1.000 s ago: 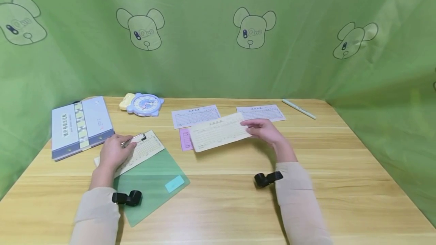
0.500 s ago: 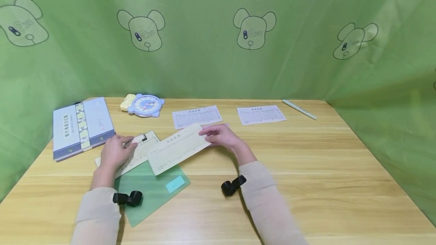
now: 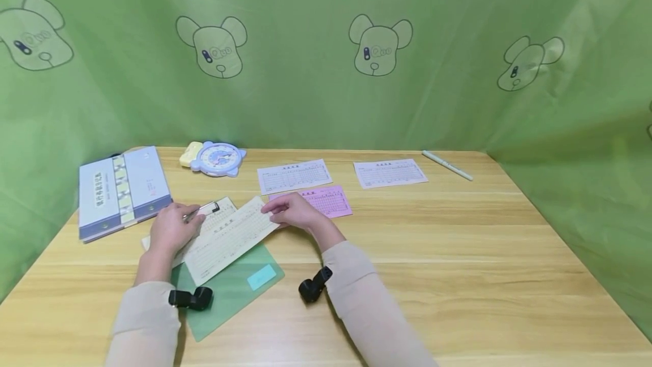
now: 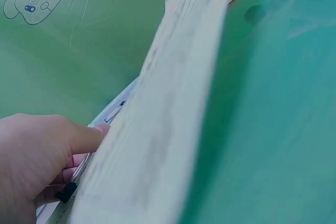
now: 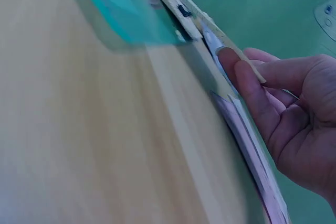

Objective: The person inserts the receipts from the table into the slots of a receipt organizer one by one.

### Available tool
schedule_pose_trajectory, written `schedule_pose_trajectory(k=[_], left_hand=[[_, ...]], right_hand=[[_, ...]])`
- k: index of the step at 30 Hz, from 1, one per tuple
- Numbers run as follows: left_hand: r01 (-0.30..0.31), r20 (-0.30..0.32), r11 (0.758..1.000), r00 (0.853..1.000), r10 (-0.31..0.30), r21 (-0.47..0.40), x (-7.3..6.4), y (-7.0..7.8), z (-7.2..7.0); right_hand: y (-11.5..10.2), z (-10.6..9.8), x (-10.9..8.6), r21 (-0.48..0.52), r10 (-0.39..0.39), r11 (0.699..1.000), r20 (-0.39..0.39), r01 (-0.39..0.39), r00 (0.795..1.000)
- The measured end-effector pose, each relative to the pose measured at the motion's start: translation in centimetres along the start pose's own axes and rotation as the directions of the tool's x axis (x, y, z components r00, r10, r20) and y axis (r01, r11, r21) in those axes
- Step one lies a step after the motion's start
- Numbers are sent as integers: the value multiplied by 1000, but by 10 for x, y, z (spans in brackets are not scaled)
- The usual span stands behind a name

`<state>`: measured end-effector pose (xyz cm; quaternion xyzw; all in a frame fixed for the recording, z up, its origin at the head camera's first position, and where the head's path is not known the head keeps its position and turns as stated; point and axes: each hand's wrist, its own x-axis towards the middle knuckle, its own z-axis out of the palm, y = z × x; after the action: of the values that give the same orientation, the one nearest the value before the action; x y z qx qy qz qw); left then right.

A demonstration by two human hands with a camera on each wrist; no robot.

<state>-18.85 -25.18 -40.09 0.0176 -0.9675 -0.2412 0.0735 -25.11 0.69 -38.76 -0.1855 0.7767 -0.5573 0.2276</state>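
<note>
My right hand (image 3: 299,212) pinches a cream printed form (image 3: 231,242) by its right end, thumb and fingers on either side of the paper in the right wrist view. Tilted, the form overlaps a green see-through clipboard (image 3: 224,304). On the clipboard's upper part lies another cream form (image 3: 221,215), partly covered by the held one. My left hand (image 3: 170,230) grips the metal clip (image 3: 207,207) at the clipboard's edge, with the thumb on top. Much of the left wrist view is filled by the held form (image 4: 163,108). Whether the clip is raised is unclear.
A pink form (image 3: 328,201) lies just behind my right hand. Two white forms (image 3: 295,175) and a pale marker (image 3: 447,165) sit farther back. Blue ledgers (image 3: 137,186) and a blue clock-shaped toy (image 3: 219,158) are at the left. A green curtain (image 3: 305,101) closes off the back.
My right hand has carried the cream form leftward and nearer, from above the pink form to over the clipboard. The pink form is now more exposed. My left hand has stayed at the clip.
</note>
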Motion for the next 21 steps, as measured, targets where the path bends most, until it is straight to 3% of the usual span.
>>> schedule_pose_trajectory(k=[9, 21], left_hand=[[-18, -14, 1000, 1000, 18, 21, 0, 1, 0], [-105, -69, 992, 992, 110, 66, 2, -3, 5]], right_hand=[[-2, 28, 10, 116, 9, 993, -35, -5, 999], [-3, 47, 18, 158, 64, 985, 11, -65, 998]])
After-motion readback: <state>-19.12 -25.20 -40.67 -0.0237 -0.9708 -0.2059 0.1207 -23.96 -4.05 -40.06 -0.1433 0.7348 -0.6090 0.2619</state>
